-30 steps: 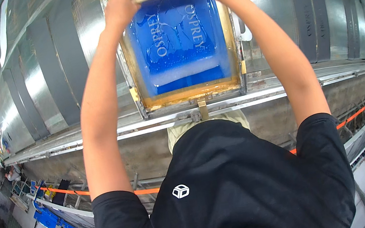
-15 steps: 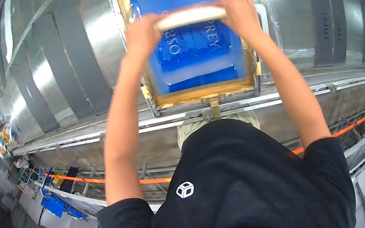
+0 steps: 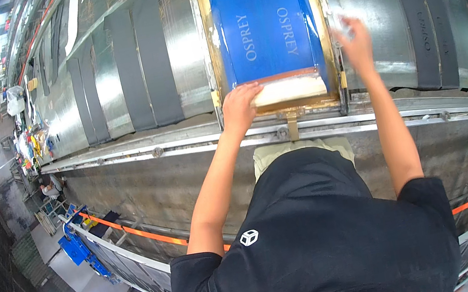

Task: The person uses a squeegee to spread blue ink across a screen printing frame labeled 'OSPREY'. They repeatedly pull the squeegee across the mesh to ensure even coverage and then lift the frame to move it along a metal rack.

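Observation:
A screen-printing frame point(image 3: 207, 45) with a blue mesh point(image 3: 265, 35) and pale lettering lies on the metal bench, its border yellow and stained. A long cream squeegee with a brown edge point(image 3: 292, 88) lies across the frame's near end. My left hand point(image 3: 245, 101) has its fingers wrapped over the squeegee's left end. My right hand point(image 3: 355, 39) is raised just right of the frame, off the squeegee, with fingers apart and slightly blurred.
Dark grey fabric strips point(image 3: 143, 68) lie in rows on both sides of the frame along the long metal bench point(image 3: 187, 48). A rail point(image 3: 191, 147) runs along its near edge. Mixed small items point(image 3: 37, 135) sit at the left end, near another person point(image 3: 52, 187). An orange strip point(image 3: 137, 230) runs behind me.
The squeegee has moved from the far end of the frame down to the near end. My right hand has let go of it and moved outward to the right; my left hand still holds it.

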The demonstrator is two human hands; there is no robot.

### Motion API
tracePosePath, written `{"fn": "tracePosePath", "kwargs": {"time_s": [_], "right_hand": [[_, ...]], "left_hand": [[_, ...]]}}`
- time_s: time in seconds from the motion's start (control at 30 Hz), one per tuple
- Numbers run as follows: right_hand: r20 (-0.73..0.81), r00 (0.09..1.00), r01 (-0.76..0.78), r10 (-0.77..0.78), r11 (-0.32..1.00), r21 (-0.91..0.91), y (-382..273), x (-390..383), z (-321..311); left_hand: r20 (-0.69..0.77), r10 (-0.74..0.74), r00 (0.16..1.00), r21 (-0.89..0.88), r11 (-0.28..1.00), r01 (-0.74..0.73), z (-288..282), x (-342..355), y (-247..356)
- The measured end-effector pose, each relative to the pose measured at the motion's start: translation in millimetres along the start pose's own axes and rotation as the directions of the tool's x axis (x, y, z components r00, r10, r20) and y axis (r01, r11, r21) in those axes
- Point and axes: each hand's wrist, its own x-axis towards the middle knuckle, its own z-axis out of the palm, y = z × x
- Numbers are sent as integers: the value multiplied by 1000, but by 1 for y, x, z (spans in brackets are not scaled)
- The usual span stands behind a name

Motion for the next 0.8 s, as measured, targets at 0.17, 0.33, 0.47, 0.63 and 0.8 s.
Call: {"fn": "tracePosePath", "kwargs": {"time_s": [0.17,0.33,0.47,0.63,0.8], "right_hand": [[31,983,-185,183,979,83,67,82,48],[-153,964,-206,219,974,96,26,84,44],[-224,961,-151,162,986,64,-42,68,77],[-225,974,18,22,985,173,-157,15,221],[-215,960,-107,177,948,299,-265,-25,337]], "left_hand": [[15,-35,999,-18,999,35,1,-1,-3],[-58,5,998,-48,999,-7,-13,-28,3],[-53,-32,998,-21,999,31,-47,-55,-30],[12,-36,999,-16,999,36,-137,-100,-167],[131,-49,990,-6,999,51,-227,-134,-293]]}}
